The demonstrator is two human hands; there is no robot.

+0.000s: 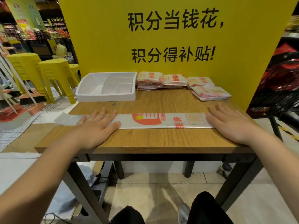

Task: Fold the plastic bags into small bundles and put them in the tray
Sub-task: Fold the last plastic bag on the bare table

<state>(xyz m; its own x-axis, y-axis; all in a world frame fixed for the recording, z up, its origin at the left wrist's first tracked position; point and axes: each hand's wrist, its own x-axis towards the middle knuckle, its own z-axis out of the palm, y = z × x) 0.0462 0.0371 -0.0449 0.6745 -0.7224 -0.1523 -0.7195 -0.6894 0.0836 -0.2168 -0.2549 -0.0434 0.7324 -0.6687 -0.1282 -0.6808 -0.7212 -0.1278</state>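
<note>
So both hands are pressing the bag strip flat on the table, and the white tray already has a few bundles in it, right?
No, the tray is empty, as the head view shows. The left hand and right hand do press the strip flat on the table.

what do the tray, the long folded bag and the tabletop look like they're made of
Tray: likely matte white plastic, moulded dividers. Bag: thin glossy plastic film, translucent, with orange print. Tabletop: wood or wood-look laminate, grain lines visible; which one is unclear.
</note>
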